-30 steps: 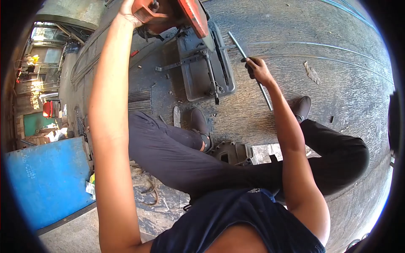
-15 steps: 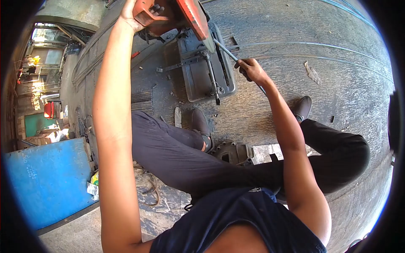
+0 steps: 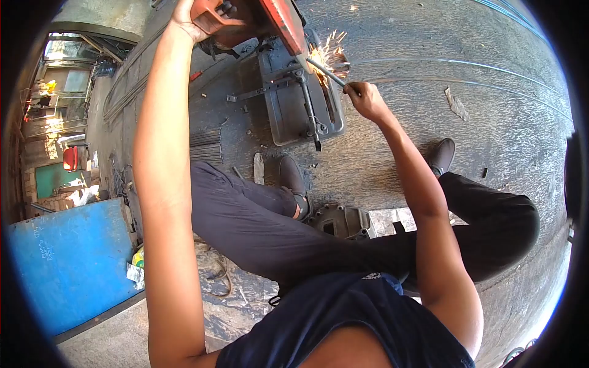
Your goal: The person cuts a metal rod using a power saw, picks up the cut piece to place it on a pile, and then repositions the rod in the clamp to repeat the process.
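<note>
My left hand (image 3: 189, 23) is wrapped around the orange-red handle (image 3: 216, 19) of a cut-off saw, at the top of the view. The saw's red blade guard (image 3: 283, 27) slopes down over its grey metal base (image 3: 277, 119). My right hand (image 3: 368, 101) grips a thin metal rod (image 3: 327, 72), whose far end meets the saw's disc beneath the guard. Bright sparks (image 3: 332, 54) spray out just behind that contact. A clamp screw (image 3: 308, 104) lies along the base, left of my right hand.
Long metal rods (image 3: 454, 61) stretch across the floor at right. Short cut rods (image 3: 206, 146) lie in a bundle left of the base. A cast metal housing (image 3: 340, 221) sits by my legs, and a blue panel (image 3: 73, 257) stands at lower left.
Sparks have appeared where the disc meets the rod. The guard and handle have shifted very slightly, and my right hand still holds the rod in nearly the same place.
</note>
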Available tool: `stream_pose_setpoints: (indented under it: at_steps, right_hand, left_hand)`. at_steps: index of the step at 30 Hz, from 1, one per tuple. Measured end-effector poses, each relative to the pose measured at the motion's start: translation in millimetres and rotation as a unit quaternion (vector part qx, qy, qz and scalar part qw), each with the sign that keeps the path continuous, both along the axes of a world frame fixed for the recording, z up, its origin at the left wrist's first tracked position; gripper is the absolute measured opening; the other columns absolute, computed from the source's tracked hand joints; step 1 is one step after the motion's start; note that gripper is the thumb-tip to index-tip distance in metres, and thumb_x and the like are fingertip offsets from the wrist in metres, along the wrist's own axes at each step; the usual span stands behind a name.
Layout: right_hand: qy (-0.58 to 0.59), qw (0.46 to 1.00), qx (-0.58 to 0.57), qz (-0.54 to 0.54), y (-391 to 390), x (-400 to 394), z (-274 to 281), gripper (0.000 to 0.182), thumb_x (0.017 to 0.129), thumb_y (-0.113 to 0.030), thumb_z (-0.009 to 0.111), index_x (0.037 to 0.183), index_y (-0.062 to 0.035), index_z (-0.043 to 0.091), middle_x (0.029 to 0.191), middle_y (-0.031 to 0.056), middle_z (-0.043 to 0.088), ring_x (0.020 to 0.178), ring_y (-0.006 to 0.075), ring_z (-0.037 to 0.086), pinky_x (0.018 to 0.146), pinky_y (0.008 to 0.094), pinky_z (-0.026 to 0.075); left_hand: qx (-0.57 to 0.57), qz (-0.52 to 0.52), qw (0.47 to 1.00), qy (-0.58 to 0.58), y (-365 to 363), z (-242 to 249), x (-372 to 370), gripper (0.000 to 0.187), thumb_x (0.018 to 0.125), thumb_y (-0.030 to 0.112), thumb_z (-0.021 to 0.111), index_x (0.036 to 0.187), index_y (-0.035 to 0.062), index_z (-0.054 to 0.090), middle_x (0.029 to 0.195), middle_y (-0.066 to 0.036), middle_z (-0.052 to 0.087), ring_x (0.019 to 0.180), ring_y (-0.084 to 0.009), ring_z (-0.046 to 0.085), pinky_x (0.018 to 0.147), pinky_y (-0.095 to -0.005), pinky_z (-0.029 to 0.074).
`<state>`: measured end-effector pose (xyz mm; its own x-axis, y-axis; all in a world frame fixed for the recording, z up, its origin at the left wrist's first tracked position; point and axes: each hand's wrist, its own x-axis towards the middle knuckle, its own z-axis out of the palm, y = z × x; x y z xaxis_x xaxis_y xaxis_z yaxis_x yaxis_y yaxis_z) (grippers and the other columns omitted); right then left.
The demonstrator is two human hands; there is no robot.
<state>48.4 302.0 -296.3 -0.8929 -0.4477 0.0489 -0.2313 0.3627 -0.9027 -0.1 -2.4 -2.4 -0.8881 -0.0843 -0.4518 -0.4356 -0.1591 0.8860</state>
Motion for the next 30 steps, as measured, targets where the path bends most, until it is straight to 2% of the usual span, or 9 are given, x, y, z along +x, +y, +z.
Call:
stream_pose_setpoints:
  at_steps: [1,7,14,16,19,23,26,28,30]
  right_hand:
    - [0.022,1.000,-0.008,-0.013,1,2,4,0.024,0.091,-0.018,0.057,0.087,0.0042,0.067,0.075,0.0277,0.061,0.073,0.0419,0.064,0.066,0.0440,0.049]
    - [0.103,0.994,-0.025,-0.026,-2,7,3,0.018,0.087,-0.012,0.060,0.086,0.0043,0.066,0.075,0.0264,0.061,0.074,0.0450,0.061,0.064,0.0456,0.049]
    - [0.159,0.986,-0.023,-0.053,-7,11,-11,0.014,0.084,-0.010,0.062,0.092,0.0001,0.067,0.079,0.0228,0.063,0.076,0.0421,0.062,0.066,0.0468,0.050]
    - [0.196,0.979,-0.011,-0.064,-7,11,-13,0.016,0.084,-0.011,0.062,0.097,-0.0028,0.068,0.083,0.0205,0.064,0.077,0.0406,0.063,0.067,0.0470,0.050]
    - [0.211,0.973,0.005,-0.088,-9,14,-12,0.015,0.085,-0.011,0.062,0.096,-0.0037,0.067,0.084,0.0197,0.064,0.077,0.0405,0.063,0.067,0.0476,0.051]
    - [0.198,0.974,0.038,-0.104,-12,16,-6,0.012,0.085,-0.011,0.061,0.092,-0.0023,0.066,0.085,0.0197,0.064,0.077,0.0404,0.063,0.067,0.0478,0.051]
    - [0.205,0.977,-0.009,-0.064,-14,13,-8,0.018,0.086,-0.011,0.064,0.098,0.0020,0.067,0.080,0.0226,0.064,0.072,0.0411,0.063,0.062,0.0439,0.049]
    - [0.148,0.988,-0.034,-0.032,-14,15,-4,0.018,0.087,-0.015,0.060,0.086,0.0028,0.063,0.073,0.0250,0.060,0.074,0.0432,0.061,0.064,0.0467,0.048]
    - [0.110,0.993,-0.028,-0.027,-12,16,4,0.021,0.088,-0.016,0.060,0.083,0.0041,0.062,0.070,0.0263,0.057,0.073,0.0446,0.060,0.063,0.0459,0.047]
  left_hand:
    - [-0.003,0.001,1.000,0.004,2,0,0,0.045,0.075,0.037,0.058,0.106,0.0049,0.063,0.094,-0.014,0.065,0.084,-0.0313,0.062,0.081,-0.0504,0.053]
    - [-0.002,-0.001,1.000,0.011,0,-1,0,0.045,0.075,0.037,0.059,0.107,0.0058,0.063,0.096,-0.014,0.065,0.086,-0.0309,0.062,0.084,-0.0525,0.052]
    - [-0.009,0.015,1.000,0.016,1,-2,0,0.045,0.074,0.036,0.062,0.108,0.0069,0.062,0.098,-0.012,0.062,0.089,-0.0302,0.059,0.086,-0.0558,0.050]
    - [-0.026,0.051,0.998,0.020,2,-2,1,0.046,0.073,0.036,0.063,0.109,0.0074,0.061,0.098,-0.012,0.060,0.090,-0.0298,0.058,0.086,-0.0561,0.050]
    - [-0.023,0.042,0.999,0.015,1,-3,0,0.047,0.073,0.036,0.064,0.110,0.0076,0.060,0.099,-0.012,0.060,0.090,-0.0296,0.058,0.087,-0.0560,0.050]
    - [-0.037,0.056,0.998,0.020,3,-3,2,0.047,0.072,0.036,0.064,0.110,0.0072,0.060,0.099,-0.013,0.060,0.090,-0.0298,0.058,0.087,-0.0550,0.050]
    - [-0.027,0.053,0.998,0.016,3,-2,2,0.048,0.072,0.036,0.064,0.110,0.0067,0.060,0.098,-0.013,0.060,0.089,-0.0300,0.058,0.087,-0.0541,0.050]
    - [-0.016,0.062,0.998,0.011,5,-2,2,0.048,0.072,0.036,0.064,0.109,0.0066,0.060,0.099,-0.013,0.060,0.090,-0.0300,0.058,0.086,-0.0535,0.050]
    - [-0.023,0.071,0.997,0.011,5,-2,2,0.048,0.072,0.036,0.064,0.109,0.0066,0.060,0.098,-0.013,0.061,0.090,-0.0301,0.059,0.086,-0.0534,0.050]
